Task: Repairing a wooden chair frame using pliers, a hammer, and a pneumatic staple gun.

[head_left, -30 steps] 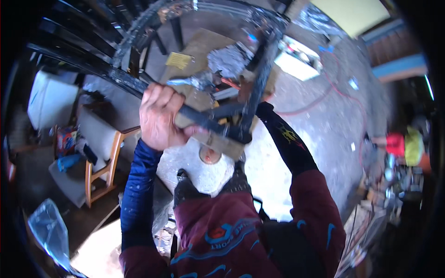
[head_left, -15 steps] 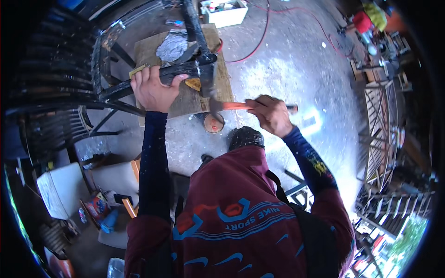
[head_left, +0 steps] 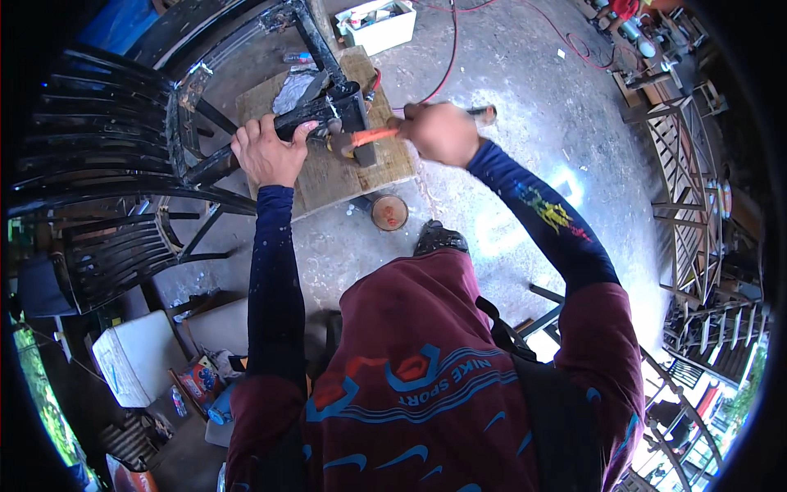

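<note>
My left hand (head_left: 266, 152) grips a black metal bar of a dark chair frame (head_left: 246, 148) that lies over a wooden board (head_left: 344, 176) on the concrete floor. My right hand (head_left: 438, 131) holds a hammer with an orange handle (head_left: 369, 135). Its head sits against the black frame near a square tube end (head_left: 352, 102), just right of my left hand. Both forearms wear dark blue sleeves.
A round rusty tin (head_left: 388, 211) stands on the floor beside my black shoe (head_left: 438, 238). A white box of parts (head_left: 377, 20) and a red cable (head_left: 451, 49) lie beyond the board. Black slatted chairs (head_left: 98, 164) stack at left; metal gates (head_left: 689, 180) lie at right.
My right hand has swung the hammer up and leftward to the frame by my left hand. The view has shifted slightly; my left hand still holds the bar.
</note>
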